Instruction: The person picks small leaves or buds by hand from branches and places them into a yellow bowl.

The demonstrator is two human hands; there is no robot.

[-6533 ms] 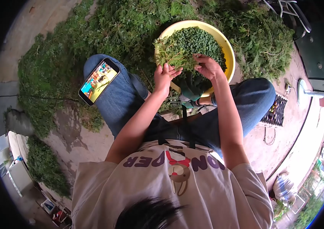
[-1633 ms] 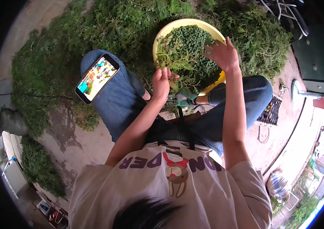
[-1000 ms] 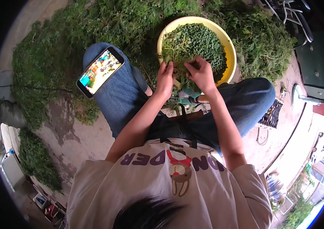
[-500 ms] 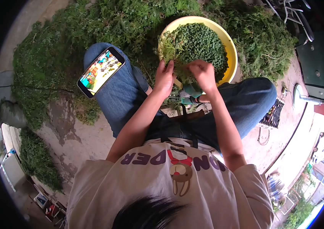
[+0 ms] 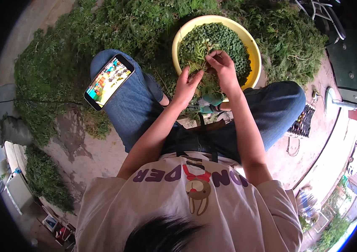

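Observation:
Over the near side of a yellow basin [image 5: 252, 52], my left hand [image 5: 187, 87] is closed on a leafy evergreen sprig [image 5: 197, 63]. My right hand [image 5: 225, 72] pinches the sprig's upper part, thumb and forefinger together, just to the right of the left hand. Small green cones [image 5: 222, 34] fill much of the basin, which stands between my knees. More loose greenery [image 5: 209, 87] shows below and between the hands. Exactly what lies between the right fingertips is partly hidden.
A phone [image 5: 109, 82] playing a colourful picture rests on my left knee. Heaps of evergreen branches [image 5: 52, 75] surround the basin on the left, back and right. A black crate [image 5: 302, 122] stands beyond my right knee, near a pedestal fan-like object [image 5: 331, 101].
My right hand has moved up and slightly left to the sprig's upper part. The left hand has turned inward, and the sprig has shifted right over the cones.

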